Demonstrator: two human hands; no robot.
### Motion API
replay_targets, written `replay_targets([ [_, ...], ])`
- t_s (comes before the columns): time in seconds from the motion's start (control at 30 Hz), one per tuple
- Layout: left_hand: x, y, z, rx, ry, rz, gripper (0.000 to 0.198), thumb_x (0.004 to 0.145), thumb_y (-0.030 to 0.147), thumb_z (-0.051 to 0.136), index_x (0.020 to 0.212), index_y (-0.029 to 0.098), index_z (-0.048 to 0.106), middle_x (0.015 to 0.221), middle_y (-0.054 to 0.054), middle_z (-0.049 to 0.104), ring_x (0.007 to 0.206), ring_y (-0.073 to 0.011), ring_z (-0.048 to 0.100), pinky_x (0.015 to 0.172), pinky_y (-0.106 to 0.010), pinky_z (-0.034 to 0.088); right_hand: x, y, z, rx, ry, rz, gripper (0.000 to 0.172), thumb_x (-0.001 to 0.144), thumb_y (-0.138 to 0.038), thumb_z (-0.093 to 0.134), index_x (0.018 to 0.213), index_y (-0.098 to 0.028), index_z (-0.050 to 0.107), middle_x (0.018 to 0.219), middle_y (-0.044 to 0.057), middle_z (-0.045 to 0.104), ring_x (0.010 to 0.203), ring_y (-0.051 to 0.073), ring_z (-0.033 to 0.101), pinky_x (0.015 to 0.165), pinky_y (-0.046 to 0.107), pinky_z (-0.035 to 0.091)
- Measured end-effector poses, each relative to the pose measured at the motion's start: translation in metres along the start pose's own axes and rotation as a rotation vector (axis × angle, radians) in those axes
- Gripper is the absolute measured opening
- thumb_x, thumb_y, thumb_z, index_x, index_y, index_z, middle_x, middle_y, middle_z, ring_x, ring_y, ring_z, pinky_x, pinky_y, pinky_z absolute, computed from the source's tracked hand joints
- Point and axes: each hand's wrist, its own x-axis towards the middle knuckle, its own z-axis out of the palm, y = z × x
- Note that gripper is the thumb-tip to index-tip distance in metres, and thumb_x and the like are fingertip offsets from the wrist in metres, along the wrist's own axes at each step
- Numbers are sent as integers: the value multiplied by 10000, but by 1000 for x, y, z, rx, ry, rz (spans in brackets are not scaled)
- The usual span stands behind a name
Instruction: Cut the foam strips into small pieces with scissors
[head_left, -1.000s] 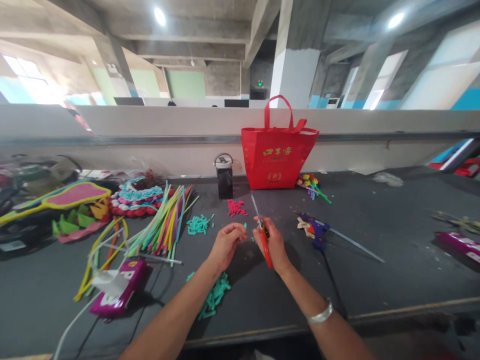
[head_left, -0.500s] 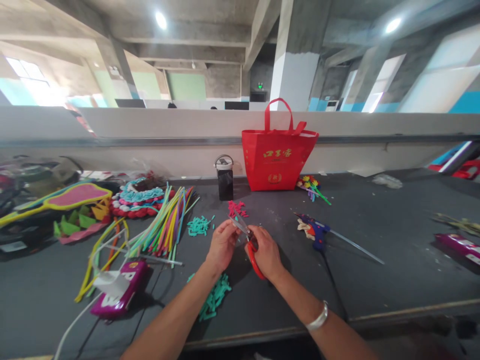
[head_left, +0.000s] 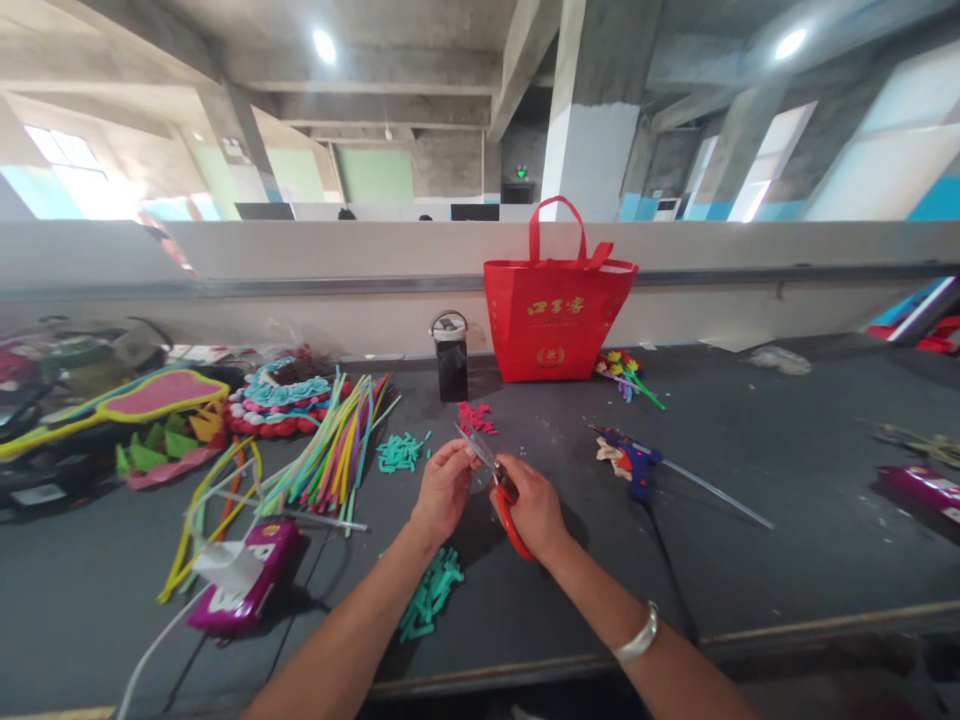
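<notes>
Closest to the near edge of the bench, a heap of short teal pieces lies beside the left forearm. Beyond it, the right hand has its fingers wrapped round the red-handled scissors, well in from both side edges. Their long axis slants: handles toward the near edge, tips toward the far left corner. The blades meet the fingertips of the left hand, which are drawn together just left of them; whether those pinch a small piece, or touch the metal, I cannot tell. The left hand is thus the nearer to the tips, the right to the handles. Farther on, pink-red bits lie just past the tips, toward the far edge.
</notes>
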Motion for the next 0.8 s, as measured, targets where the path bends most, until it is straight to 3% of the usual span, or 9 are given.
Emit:
replay_targets([
  [0.43, -1, 4, 2, 19, 32, -8, 104, 683, 240, 723, 691, 157, 660, 616, 20, 552, 612, -89, 494, 661, -222, 395, -1, -1, -1, -28, 26, -26, 325, 744, -120, 503, 1032, -212, 623, 791, 5, 673, 658, 139, 614, 667, 215, 464],
  [0.57, 1, 3, 1, 17, 31, 9, 86, 681, 221, 713, 684, 165, 647, 594, 24, 557, 620, -98, 508, 693, -234, 395, 1, 2, -5, -7, 68, 28, 261, 807, -189, 496, 1041, -195, 612, 745, -5, 656, 613, 122, 590, 641, 205, 451],
  [0.8, 2, 2, 2, 27, 7, 30, 85, 688, 213, 693, 651, 161, 636, 584, 24, 544, 609, -95, 492, 674, -232, 386, 3, 7, -4, -44, 78, 34, 312, 802, -211, 509, 1105, -199, 583, 856, 25, 649, 746, 152, 600, 739, 247, 462],
])
